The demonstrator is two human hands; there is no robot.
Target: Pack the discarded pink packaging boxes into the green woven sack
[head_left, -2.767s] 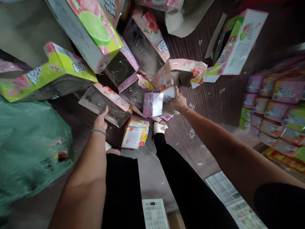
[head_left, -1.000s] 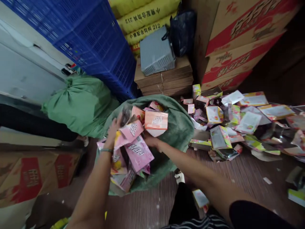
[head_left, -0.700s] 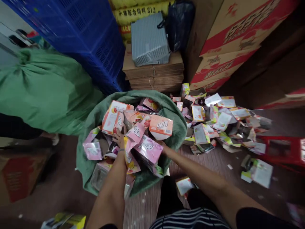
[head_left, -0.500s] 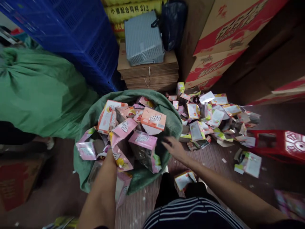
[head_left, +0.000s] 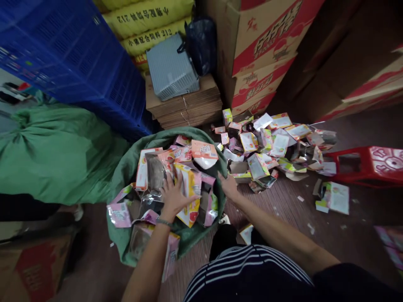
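While we look down from above, our left hand (head_left: 175,197) lies flat, fingers spread wide, on top of the heap of crushed pink, yellow and orange cardboard packets (head_left: 176,176) that fills the open green woven sack (head_left: 126,167) on the brown ribbed floor (head_left: 283,209). The palm presses on a yellow-and-pink flattened box (head_left: 189,197) whose long axis runs away from us, roughly in line with the forearm; the hand closes on nothing, it only bears down. A thin bead bracelet sits at that wrist.

Our right hand (head_left: 229,187) is at the sack's right rim, fingers loosely apart and touching or just over the green cloth there; we cannot tell whether it pinches the edge, and it carries no packet. Of the two, the left hand is the one on the heap, while the right is the nearer to the loose pile of flattened packets (head_left: 270,142) scattered on the floor just beyond the sack's right side.

At the far edge of the floor stand a stack of flat brown cardboard sheets (head_left: 185,105) with a grey ribbed plastic case (head_left: 171,69) on top, blue plastic crates (head_left: 69,54) to the left and red-and-brown cartons (head_left: 261,37) to the right. A tied full green sack (head_left: 53,155) lies left, a red plastic stool (head_left: 368,165) right.
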